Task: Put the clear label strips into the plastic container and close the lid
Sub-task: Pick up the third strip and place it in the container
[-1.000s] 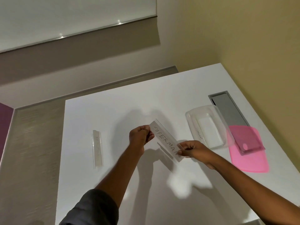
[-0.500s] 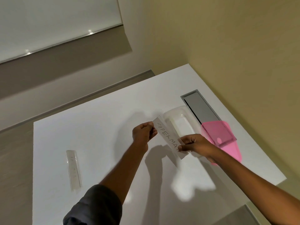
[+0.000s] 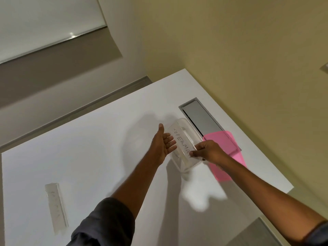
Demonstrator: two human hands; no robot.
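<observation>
Clear label strip lettered SUPERMA (the last letter sits under the fingers) hangs over the open plastic container, roughly in line with its length and tilted, its near end pinched between thumb and fingertips of the right hand. The left hand holds nothing: its fingers are straight and spread, palm turned toward the strip, just beside the strip's long edge and the container's left wall; whether the fingertips touch the strip cannot be told. A second clear strip lies flat on the white table, well apart to the left, and a pink lid rests just to the right of the container. The strip looks thin, light and fairly stiff, holding its shape from one pinched end without drooping, so it likely needs very little force. Its smooth plastic is probably slippery, and a hard squeeze might bow or crease it. Holding it at a short end, as the right hand does, or by the long edges seems best. The strip on the table may be awkward to lift, since it lies flush and is hard to see against white; a fingertip under one end should raise it.
</observation>
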